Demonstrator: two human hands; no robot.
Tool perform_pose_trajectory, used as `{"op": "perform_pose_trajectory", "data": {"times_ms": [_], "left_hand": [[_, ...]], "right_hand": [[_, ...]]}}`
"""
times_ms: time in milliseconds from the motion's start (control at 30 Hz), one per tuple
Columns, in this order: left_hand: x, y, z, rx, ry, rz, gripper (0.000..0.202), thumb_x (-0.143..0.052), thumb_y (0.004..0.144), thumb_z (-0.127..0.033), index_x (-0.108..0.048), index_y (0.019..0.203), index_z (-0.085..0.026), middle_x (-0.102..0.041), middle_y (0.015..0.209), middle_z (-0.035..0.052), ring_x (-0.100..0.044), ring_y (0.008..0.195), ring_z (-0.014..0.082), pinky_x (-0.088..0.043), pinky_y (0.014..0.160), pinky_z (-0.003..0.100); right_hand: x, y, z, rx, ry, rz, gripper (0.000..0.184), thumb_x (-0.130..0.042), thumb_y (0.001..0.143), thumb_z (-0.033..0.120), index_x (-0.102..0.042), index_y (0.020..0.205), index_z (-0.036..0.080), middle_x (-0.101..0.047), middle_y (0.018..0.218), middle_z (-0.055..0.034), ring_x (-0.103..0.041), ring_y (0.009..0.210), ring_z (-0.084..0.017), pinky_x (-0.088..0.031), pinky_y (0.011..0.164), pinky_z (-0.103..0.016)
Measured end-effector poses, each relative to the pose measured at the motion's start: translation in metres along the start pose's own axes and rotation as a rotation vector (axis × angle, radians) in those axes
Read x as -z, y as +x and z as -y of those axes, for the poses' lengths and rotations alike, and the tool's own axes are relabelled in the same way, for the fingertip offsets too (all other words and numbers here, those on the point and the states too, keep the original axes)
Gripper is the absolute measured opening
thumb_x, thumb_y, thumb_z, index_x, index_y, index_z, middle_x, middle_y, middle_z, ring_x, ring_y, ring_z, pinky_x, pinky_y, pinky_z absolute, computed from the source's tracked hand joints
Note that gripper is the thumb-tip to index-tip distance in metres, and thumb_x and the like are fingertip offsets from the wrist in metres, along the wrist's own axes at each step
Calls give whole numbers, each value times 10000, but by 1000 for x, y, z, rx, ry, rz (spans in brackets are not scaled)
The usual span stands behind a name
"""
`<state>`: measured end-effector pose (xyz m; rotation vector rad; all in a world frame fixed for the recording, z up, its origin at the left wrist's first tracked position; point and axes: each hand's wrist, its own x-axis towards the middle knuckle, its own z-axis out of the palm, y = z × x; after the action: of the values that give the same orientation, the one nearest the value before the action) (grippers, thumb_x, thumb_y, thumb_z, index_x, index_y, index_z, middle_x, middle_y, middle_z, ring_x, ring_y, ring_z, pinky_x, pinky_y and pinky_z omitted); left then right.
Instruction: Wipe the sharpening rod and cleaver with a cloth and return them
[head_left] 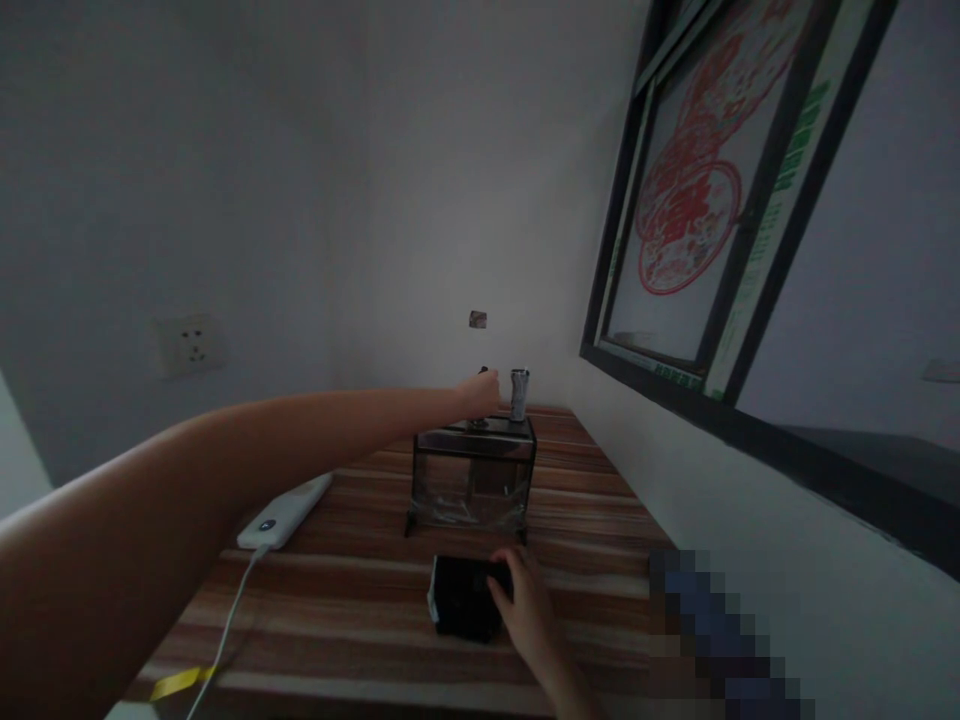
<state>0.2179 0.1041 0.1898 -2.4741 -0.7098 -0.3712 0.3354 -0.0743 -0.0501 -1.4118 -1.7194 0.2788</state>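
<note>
Both hands are working apart: the right hand (534, 610) is curving thumb and fingers around the three o'clock edge of a black box (463, 598); I cannot tell whether it is gripping. At the box's twelve o'clock, above a glass tank (450, 440), the left hand (478, 394) is closing narrowly around a dark-tipped object (484, 370), mostly hidden. A silver cylinder (519, 396) is standing at that hand's three o'clock.

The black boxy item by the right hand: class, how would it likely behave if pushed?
The black boxy item would probably slide rather than roll, since its sides look flat. It seems unlikely to tip, sitting low and broad on the wood-patterned table. Its fairly straight edges suggest stiffness.
</note>
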Motion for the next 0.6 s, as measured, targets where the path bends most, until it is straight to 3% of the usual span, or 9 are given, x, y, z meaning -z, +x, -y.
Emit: {"op": "perform_pose_trajectory", "data": {"times_ms": [133, 300, 400, 600], "left_hand": [[4, 1, 1, -53, 60, 94, 263, -639, 654, -63, -565, 428, -177, -667, 577, 91, -601, 720, 237, -290, 726, 357], [19, 9, 5, -55, 114, 125, 189, -609, 738, -164, -650, 558, -204, -683, 629, 100, -598, 762, 246, -296, 725, 369], [32, 17, 10, -49, 154, 138, 154, -599, 756, -188, -680, 627, -209, -688, 654, 101, -580, 788, 249, -297, 726, 371], [70, 31, 23, -34, 311, 149, 204, -565, 743, -88, -676, 603, -187, -702, 713, 99, -577, 803, 226, -298, 792, 374]], "right_hand": [[-1, 0, -3, 13, -14, -4, 201, -518, 767, 104, -563, 918, 229, -608, 956, -56, -594, 950, -222, -469, 855, -341], [-4, 1, -6, 26, -14, -10, 204, -518, 763, 93, -561, 907, 230, -606, 958, -56, -595, 952, -225, -473, 855, -351], [-4, 0, -6, 26, -18, -28, 203, -528, 758, 93, -568, 900, 232, -612, 951, -54, -600, 945, -226, -476, 848, -345], [-4, 1, -6, 25, -10, -23, 194, -530, 760, 92, -578, 904, 214, -618, 935, -59, -602, 930, -223, -470, 847, -340]]}}
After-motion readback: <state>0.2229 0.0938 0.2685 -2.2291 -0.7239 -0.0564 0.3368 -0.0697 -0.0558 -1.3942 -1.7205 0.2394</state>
